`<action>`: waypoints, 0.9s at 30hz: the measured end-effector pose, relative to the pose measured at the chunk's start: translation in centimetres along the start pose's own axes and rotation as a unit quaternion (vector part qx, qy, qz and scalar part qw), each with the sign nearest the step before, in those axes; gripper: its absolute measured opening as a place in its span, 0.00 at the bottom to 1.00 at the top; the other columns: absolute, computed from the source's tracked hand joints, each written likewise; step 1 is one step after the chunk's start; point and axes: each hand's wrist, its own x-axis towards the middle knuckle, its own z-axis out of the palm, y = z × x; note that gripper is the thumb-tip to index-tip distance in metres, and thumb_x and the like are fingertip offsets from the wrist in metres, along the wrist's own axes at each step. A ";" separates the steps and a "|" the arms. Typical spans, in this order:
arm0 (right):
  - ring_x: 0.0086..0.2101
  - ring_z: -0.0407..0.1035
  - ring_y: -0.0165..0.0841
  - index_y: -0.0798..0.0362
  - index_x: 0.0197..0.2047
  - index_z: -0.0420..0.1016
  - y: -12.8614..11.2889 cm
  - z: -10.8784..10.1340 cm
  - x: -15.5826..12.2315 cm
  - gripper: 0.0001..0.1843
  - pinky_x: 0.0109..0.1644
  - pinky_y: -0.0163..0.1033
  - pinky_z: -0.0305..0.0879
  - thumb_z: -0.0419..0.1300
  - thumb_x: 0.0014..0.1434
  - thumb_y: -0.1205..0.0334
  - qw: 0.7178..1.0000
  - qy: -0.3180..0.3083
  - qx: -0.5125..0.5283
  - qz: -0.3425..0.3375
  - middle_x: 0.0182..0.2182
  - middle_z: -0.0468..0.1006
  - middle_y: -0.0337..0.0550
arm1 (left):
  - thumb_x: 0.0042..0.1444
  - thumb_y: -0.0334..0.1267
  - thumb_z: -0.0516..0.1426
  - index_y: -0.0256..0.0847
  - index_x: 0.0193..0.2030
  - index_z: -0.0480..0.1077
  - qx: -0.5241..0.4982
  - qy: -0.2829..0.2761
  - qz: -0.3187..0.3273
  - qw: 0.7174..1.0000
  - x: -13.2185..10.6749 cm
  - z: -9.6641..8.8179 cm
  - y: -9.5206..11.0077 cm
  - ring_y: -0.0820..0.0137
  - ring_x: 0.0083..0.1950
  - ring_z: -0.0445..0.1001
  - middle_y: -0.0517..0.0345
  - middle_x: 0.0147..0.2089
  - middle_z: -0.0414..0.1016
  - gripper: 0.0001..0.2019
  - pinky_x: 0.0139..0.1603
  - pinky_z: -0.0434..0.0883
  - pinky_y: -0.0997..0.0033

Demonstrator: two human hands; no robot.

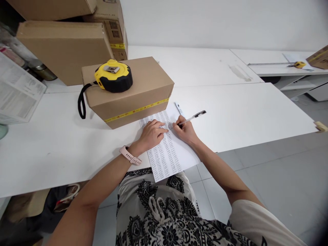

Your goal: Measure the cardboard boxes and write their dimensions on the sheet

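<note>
From the head camera, the right hand (186, 131) is closed around a pen (192, 118), a slim clear barrel with a dark cap end that points up and away to the right; its tip meets the sheet of paper (166, 153) just left of the fingers. The left hand (151, 135) lies flat, fingers together and pressed on the same sheet, holding nothing; a pale pink watch (130, 156) with a perforated strap sits on that wrist.

The paper is thin, white and rectangular, printed in dense columns of small dark characters too fine to read. It lies slanted under both hands, its near corner hanging past the edge of the surface (243, 112), which is smooth, matte and white.

Just beyond the left hand, touching the far edge of the sheet, stands a plain brown cardboard box (143, 89), a low oblong with a strip of yellow printed tape round its side. On the lid rests a tape measure (113, 76), a rounded yellow case with black rubbery grip and a metal clip, its black loop strap drooping over the box's left end.

Further out to the left of the hands, larger cardboard boxes (64, 44) are stacked, and a printed booklet (17, 92) lies at the edge of view. Well off to the right, on another white surface, a second tape measure (298, 64) lies with its blade pulled out.
</note>
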 end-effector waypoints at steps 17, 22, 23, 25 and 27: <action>0.22 0.52 0.28 0.48 0.26 0.58 0.0 -0.1 0.0 0.12 0.27 0.37 0.48 0.59 0.55 0.59 1.000 0.007 0.001 0.006 0.19 0.57 0.31 | 0.59 0.24 0.56 0.42 0.45 0.83 0.000 -0.003 -0.002 1.000 0.0 0.0 0.0 0.57 0.53 0.74 0.47 0.52 0.81 0.16 0.53 0.73 0.52; 0.22 0.52 0.28 0.48 0.26 0.58 -0.2 -0.1 0.0 0.13 0.27 0.37 0.48 0.59 0.54 0.58 1.000 -0.001 0.000 0.010 0.18 0.57 0.31 | 0.59 0.25 0.56 0.43 0.46 0.83 -0.009 -0.009 -0.007 1.000 -0.1 0.0 0.0 0.57 0.54 0.73 0.47 0.53 0.80 0.16 0.54 0.73 0.50; 0.22 0.52 0.27 0.48 0.26 0.58 -0.2 -0.2 0.0 0.13 0.27 0.37 0.48 0.59 0.54 0.58 1.000 -0.001 0.001 0.011 0.18 0.57 0.31 | 0.59 0.25 0.56 0.43 0.46 0.83 -0.009 -0.008 -0.007 1.000 -0.1 0.0 0.0 0.56 0.54 0.73 0.47 0.53 0.80 0.16 0.53 0.73 0.49; 0.22 0.52 0.27 0.48 0.26 0.58 -0.2 -0.2 0.0 0.13 0.27 0.37 0.48 0.59 0.54 0.58 1.000 0.000 0.003 0.013 0.18 0.57 0.30 | 0.59 0.25 0.56 0.43 0.46 0.83 -0.007 -0.007 -0.005 1.000 -0.1 0.1 0.0 0.56 0.53 0.73 0.47 0.53 0.80 0.16 0.53 0.73 0.50; 0.22 0.52 0.27 0.48 0.26 0.58 -0.1 -0.2 0.0 0.12 0.26 0.37 0.47 0.59 0.54 0.59 1.000 -0.001 0.003 0.016 0.18 0.57 0.30 | 0.59 0.25 0.56 0.43 0.45 0.83 -0.003 -0.005 -0.003 1.000 -0.1 0.1 0.0 0.57 0.53 0.73 0.47 0.53 0.81 0.16 0.53 0.73 0.51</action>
